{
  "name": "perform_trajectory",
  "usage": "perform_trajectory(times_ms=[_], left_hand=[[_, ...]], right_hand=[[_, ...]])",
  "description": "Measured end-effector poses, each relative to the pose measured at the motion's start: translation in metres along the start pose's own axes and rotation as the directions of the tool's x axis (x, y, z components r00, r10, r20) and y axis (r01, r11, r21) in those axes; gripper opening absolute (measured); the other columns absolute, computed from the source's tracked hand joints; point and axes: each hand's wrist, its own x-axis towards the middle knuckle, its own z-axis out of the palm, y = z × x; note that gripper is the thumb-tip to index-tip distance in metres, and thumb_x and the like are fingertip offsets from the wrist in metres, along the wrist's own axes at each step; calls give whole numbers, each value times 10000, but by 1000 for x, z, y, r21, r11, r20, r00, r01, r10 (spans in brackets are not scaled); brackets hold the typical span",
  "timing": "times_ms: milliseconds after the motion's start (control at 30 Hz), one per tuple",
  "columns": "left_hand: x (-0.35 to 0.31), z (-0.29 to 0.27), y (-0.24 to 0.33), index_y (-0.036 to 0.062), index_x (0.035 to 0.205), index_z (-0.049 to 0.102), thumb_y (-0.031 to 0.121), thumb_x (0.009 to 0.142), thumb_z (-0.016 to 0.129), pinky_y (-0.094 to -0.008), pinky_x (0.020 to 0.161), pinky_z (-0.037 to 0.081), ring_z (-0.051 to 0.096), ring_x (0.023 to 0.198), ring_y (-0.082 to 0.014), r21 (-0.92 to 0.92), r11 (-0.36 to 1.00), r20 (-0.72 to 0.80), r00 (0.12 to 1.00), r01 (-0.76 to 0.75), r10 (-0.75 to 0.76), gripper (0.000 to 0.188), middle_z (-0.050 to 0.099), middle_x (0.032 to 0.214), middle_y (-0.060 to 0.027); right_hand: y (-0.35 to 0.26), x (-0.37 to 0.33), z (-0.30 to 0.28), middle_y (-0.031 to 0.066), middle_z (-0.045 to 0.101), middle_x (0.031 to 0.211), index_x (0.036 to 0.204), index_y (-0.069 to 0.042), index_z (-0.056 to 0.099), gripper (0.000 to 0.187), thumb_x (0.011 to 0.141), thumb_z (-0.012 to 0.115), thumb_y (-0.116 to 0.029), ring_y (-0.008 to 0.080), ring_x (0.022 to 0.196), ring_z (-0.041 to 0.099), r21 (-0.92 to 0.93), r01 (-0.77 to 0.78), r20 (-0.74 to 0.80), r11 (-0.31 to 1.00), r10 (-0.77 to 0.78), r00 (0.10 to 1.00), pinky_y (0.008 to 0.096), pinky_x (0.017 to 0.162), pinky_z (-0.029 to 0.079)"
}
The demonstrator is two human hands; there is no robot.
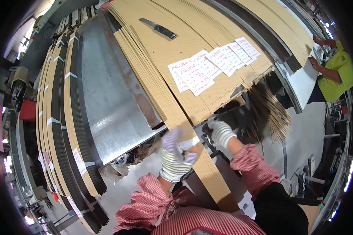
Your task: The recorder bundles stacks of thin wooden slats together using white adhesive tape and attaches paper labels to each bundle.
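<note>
Gloved left hand [173, 158], blurred and half-curled, touches the cardboard strip [211, 178] jutting waistward, grip unclear; right hand [222, 133] closes round a dark object [206, 129]. Ahead, a knife [159, 29] and white slips [204, 68] lie on stacked cardboard [184, 47].

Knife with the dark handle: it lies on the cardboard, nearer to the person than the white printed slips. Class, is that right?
No. The head view shows the knife on the cardboard, but farther from the person than the white printed slips.

The gloved left hand [172, 160] blurs; the right hand [222, 134] reaches forward.
</note>
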Motion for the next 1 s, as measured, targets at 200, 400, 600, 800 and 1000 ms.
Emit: perform_trajectory(times_ms=[200, 400, 600, 800, 1000], left_hand=[[-67, 15, 49, 33, 1467, 81, -3, 807, 552, -368, 996, 336, 400, 1215, -299, -298, 817, 115, 868, 494, -483, 812, 355, 1380, -192], [-71, 20, 16, 26, 1451, 26, 112, 930, 445, -315, 955, 401, 454, 1195, -294, -185, 862, 80, 882, 471, -465, 675, 410, 1334, -200], [-67, 43, 25, 80, 1464, -50, 128, 951, 459, -297, 806, 473, 563, 930, -252, -434, 734, -14, 811, 522, -585, 725, 532, 1161, -147], [-17, 29, 25, 10, 1458, 2, 196, 944, 475, -310, 999, 351, 455, 1183, -237, -391, 593, 37, 656, 704, -754, 723, 404, 1355, -168], [-67, 45, 20, 7, 1457, 12, 198, 935, 505, -292, 1005, 342, 467, 1154, -214, -450, 603, 41, 689, 659, -723, 743, 464, 1295, -152]], right_hand=[[-63, -77, -41, 229, 599, 1005, 1165, -11, 534, 508, 901, 471, -440, 407, 879, 593, 63, 119, 149, 991, -127, 981, 452, 780, 476], [-76, -80, -38, 267, 574, 999, 1176, 4, 503, 519, 892, 476, -430, 412, 854, 594, 3, 62, -93, 998, -62, 994, 459, 764, 476], [-72, -89, -2, 251, 578, 955, 1195, 2, 503, 449, 902, 465, -336, 398, 826, 594, -23, 129, -220, 991, -131, 967, 463, 747, 468], [-79, -66, -6, 273, 597, 902, 1260, -9, 470, 484, 926, 416, -356, 417, 758, 601, 73, 26, -207, 997, -11, 978, 468, 694, 477], [-68, -94, -7, 261, 619, 885, 1075, 31, 565, 509, 913, 422, -430, 394, 789, 620, -102, 27, -55, 994, -33, 998, 459, 723, 493]])
